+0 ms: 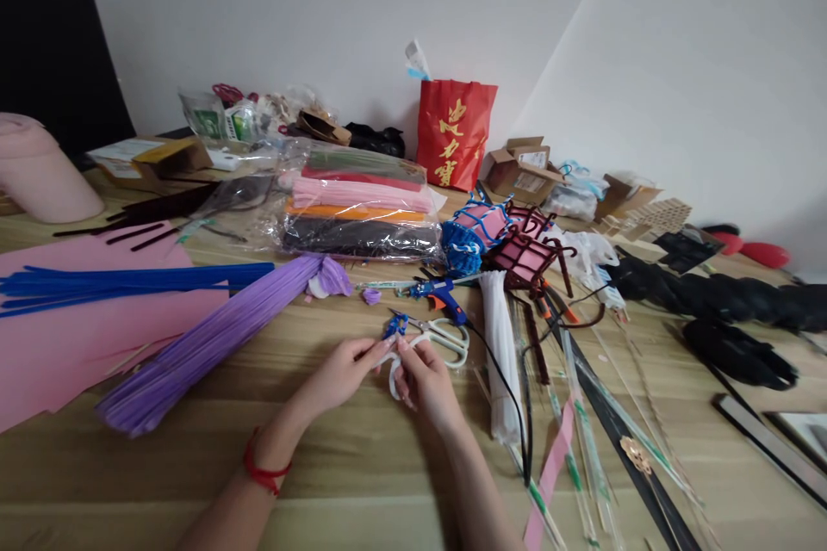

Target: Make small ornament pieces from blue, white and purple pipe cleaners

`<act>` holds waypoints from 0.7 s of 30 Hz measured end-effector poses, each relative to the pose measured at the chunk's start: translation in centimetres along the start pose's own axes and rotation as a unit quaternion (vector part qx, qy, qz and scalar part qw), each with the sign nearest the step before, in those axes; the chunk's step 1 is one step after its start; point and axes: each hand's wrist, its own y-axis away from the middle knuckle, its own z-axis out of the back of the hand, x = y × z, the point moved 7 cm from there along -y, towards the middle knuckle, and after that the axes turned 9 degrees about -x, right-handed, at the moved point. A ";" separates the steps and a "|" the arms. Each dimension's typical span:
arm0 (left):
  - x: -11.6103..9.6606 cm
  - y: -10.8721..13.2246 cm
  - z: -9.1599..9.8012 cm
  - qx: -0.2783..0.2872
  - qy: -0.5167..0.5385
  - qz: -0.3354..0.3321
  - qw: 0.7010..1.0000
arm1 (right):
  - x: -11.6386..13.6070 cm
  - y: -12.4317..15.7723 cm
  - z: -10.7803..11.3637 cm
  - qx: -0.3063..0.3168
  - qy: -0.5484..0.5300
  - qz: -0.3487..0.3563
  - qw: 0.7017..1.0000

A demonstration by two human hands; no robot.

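Both hands meet over the middle of the table, pinching a curled white pipe cleaner (394,380) whose loop hangs between them. My left hand (342,372), with a red cord on the wrist, grips it between thumb and forefinger. On the other side my right hand (423,379) closes on it, fingers curled beneath. Scissors with pale handles (452,343) lie just beyond the right fingers. Beside their blades sits a small blue piece (395,325), close to the fingertips. A blue glue gun (443,297) rests behind the scissors.
Purple pipe cleaners (213,344) and blue ones (135,282) lie left, partly over pink sheets (77,353). A white bundle (501,362) and the glue gun's black cable (507,370) are right. Behind are a clear bag of coloured bundles (362,207), small lanterns (523,254) and a red bag (456,133).
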 end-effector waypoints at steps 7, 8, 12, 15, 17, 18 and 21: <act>-1.8 0.4 0.1 0.031 0.014 -0.055 0.998 | 0.7 -0.4 1.5 -0.089 0.031 0.060 0.994; -1.7 0.4 0.1 0.028 0.000 -0.055 0.998 | 0.8 -0.3 1.6 -0.092 0.032 0.066 0.993; 0.5 0.0 0.9 -0.064 -0.069 0.009 0.995 | 0.8 -0.1 1.3 -0.061 -0.034 0.046 0.996; 1.8 -0.2 1.2 -0.114 -0.057 0.049 0.991 | 0.9 0.2 0.9 -0.041 -0.089 0.018 0.995; 1.8 -0.2 0.6 -0.087 0.006 0.052 0.995 | 1.1 0.4 0.4 -0.021 -0.114 -0.001 0.993; 1.6 -0.1 0.1 -0.058 0.040 0.052 0.996 | 1.2 0.5 0.2 -0.009 -0.123 -0.009 0.992; 0.8 0.1 -0.9 0.002 0.083 0.049 0.995 | 1.3 0.5 -0.3 0.017 -0.129 -0.008 0.991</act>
